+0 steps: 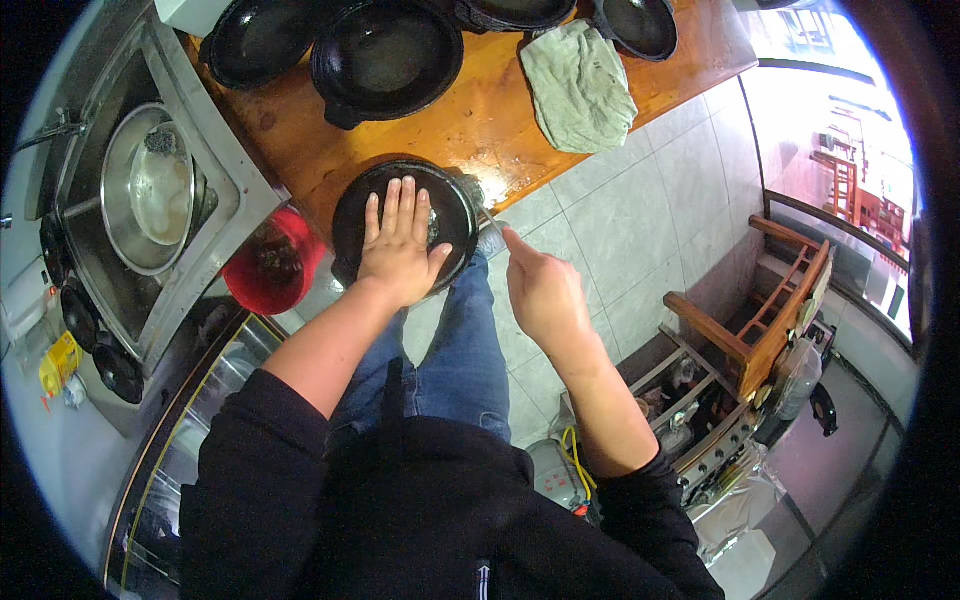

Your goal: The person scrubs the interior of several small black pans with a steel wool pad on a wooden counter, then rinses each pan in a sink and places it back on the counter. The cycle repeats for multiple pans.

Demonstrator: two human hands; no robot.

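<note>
My left hand [400, 244] lies flat, fingers extended, on a round black cast-iron pan [352, 202] at the near edge of the wooden table [495, 135]. To the right of the pan, my right hand [544, 289] is closed on a thin metal tool [489, 215], perhaps a knife or scraper, with its index finger stretched along it. The tool points at the pan's right rim; its far end is hard to make out. A pale green cloth [581, 86] hangs partly over the table's edge. Another black pan [388, 60] rests farther back on the wood.
More black pans [262, 41] stand along the table's back. At left are a steel sink [161, 315] holding a metal bowl [112, 184] with cloudy water and a scouring pad, and a red bucket [296, 277] below its corner. A wooden stool [780, 300] stands at right.
</note>
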